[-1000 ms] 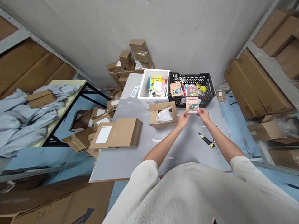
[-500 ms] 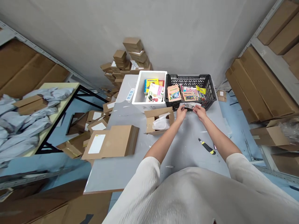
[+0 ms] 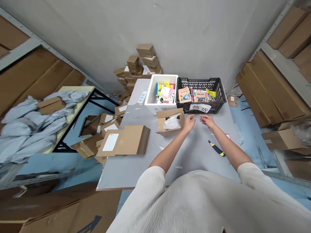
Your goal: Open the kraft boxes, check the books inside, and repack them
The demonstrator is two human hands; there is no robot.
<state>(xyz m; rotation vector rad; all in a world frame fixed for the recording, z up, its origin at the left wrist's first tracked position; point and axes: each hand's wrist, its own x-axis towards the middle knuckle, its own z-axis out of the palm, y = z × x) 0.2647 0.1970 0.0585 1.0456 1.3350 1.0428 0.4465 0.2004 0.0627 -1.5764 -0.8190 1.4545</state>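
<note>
Above the grey table, my left hand is beside the right end of an open carton with a white wrapped item inside. My right hand hovers just in front of the black crate, fingers apart and nothing between them. The left fingers are loosely curled, apart and hold nothing visible. A handwritten paper label is on the crate's front, and booklets stand inside. Left of it, a white foam box holds books. A utility knife lies near my right forearm.
A flattened carton with a white label lies at the table's left. Small boxes are stacked behind. Grey bags cover a side table at left. Shelves with large cartons stand at right. A power strip lies by the foam box.
Both hands have come away from the black crate's front label, which now shows fully. The view has shifted, so the table and boxes appear a little further right.
</note>
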